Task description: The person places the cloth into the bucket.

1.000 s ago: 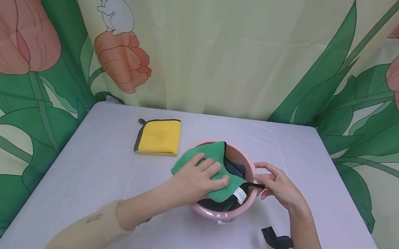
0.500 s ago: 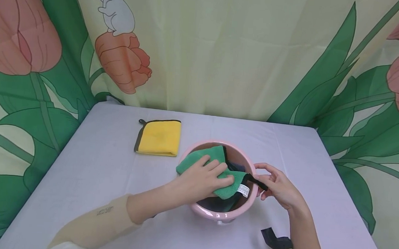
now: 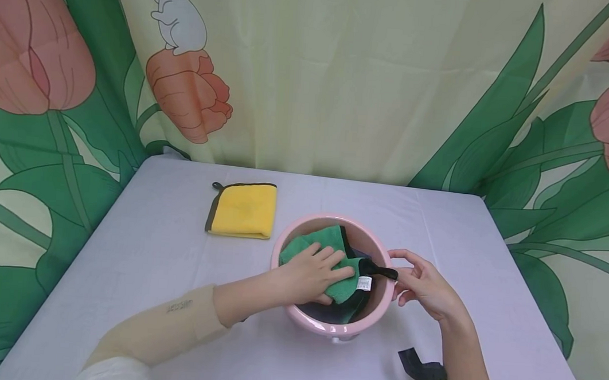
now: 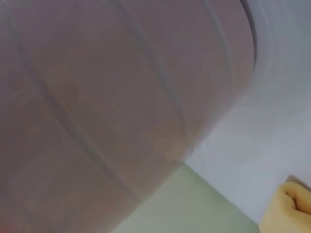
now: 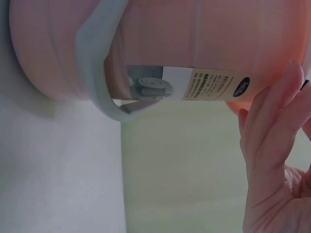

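Note:
A pink bucket [image 3: 328, 331] stands on the table. A green towel [image 3: 328, 237] with black trim, a white label and a black hanging loop [image 3: 380, 271] lies bunched inside it, over darker cloth. My left hand [image 3: 313, 273] presses down on the green towel with its fingers spread. My right hand [image 3: 423, 282] holds the bucket's right rim, the loop's end lying at its thumb. In the right wrist view, the fingers [image 5: 277, 121] lie against the bucket's outer wall [image 5: 218, 29]. The left wrist view shows the bucket's ribbed side [image 4: 121, 97], with the left hand out of sight.
A folded yellow towel [image 3: 244, 210] with dark trim lies left of the bucket, toward the back of the white table [image 3: 176, 263]. A black strap [image 3: 421, 368] lies by the right wrist. A pale handle [image 5: 92, 58] hangs on the bucket. Behind is a printed curtain [image 3: 320, 87].
My left hand has pushed the green towel lower into the bucket, its left corner now inside the rim. The black loop has shifted. My right hand has stayed at the rim.

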Action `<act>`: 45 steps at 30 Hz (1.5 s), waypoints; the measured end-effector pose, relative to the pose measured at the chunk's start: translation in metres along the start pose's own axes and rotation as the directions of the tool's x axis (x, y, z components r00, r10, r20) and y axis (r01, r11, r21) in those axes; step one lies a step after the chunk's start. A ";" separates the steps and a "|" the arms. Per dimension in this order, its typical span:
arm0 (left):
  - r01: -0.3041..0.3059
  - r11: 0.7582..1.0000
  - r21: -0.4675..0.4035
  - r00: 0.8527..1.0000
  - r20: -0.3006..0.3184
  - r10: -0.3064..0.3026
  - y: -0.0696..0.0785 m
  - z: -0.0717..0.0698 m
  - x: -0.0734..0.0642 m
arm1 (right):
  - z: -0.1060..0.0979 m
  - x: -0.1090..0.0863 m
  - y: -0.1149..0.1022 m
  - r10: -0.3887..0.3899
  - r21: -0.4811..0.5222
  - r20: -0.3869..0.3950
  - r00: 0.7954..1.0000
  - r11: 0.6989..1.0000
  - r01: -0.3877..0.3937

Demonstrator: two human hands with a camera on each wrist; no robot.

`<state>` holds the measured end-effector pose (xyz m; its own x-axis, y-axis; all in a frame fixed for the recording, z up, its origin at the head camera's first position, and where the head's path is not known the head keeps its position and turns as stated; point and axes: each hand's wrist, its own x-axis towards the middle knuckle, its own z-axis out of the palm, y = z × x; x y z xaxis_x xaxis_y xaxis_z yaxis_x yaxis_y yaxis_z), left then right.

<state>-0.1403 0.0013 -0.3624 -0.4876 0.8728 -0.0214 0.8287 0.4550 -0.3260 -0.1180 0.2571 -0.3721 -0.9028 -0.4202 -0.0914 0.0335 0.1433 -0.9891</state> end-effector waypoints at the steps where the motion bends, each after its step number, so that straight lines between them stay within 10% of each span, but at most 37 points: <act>1: -0.001 1.000 -0.010 0.999 0.035 0.001 0.000 0.001 0.001 | 0.000 0.000 0.000 0.002 -0.003 -0.001 1.000 1.000 -0.002; 10: -0.015 0.997 -0.079 0.958 0.284 0.037 0.002 -0.006 0.004 | 0.001 -0.001 -0.002 0.017 -0.040 -0.030 0.999 0.999 -0.019; 18: 0.000 0.996 -0.095 0.947 0.319 0.030 0.002 -0.009 0.002 | 0.001 -0.001 -0.002 0.017 -0.043 -0.034 0.999 0.999 -0.019; 30: -0.003 0.992 -0.129 0.987 0.161 0.024 -0.002 -0.004 -0.002 | 0.000 -0.001 0.000 0.032 -0.049 -0.034 0.999 0.998 -0.033; 38: 0.035 0.958 -0.284 0.998 0.051 -0.021 -0.032 -0.024 -0.009 | -0.001 0.000 0.001 0.026 -0.041 -0.027 0.999 0.999 -0.027; 45: 0.187 0.940 -0.285 0.958 -0.159 -0.239 -0.070 -0.032 -0.015 | -0.001 -0.001 0.001 0.020 -0.029 -0.020 1.000 0.999 -0.021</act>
<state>-0.1823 -0.0382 -0.3090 -0.6213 0.7555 0.2077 0.7661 0.6414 -0.0411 -0.1173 0.2585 -0.3731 -0.9105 -0.3989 -0.1091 0.0400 0.1776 -0.9833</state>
